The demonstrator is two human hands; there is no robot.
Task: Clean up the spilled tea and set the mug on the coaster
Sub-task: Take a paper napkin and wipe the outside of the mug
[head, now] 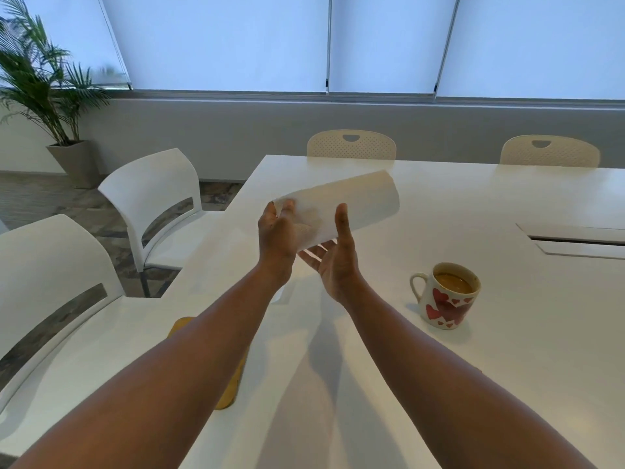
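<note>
Above the white table (490, 198) I hold a white paper towel roll (358, 201), tilted up and away to the right. My left hand (275, 238) grips its near end. My right hand (338, 265) cradles it from below, thumb pressed on its side. A white mug (446, 299) with red hearts stands upright on the table to the right of my hands, holding brown tea, handle pointing left. A yellow-brown patch (233, 390) lies on the table under my left forearm, mostly hidden. I cannot tell whether it is the spill or the coaster.
Two white chairs (152, 198) (44, 265) stand along the table's left edge. Two cream chairs (351, 145) (549, 150) stand at the far side. A cable hatch (575, 238) is set in the tabletop at right. A potted palm (40, 82) stands far left.
</note>
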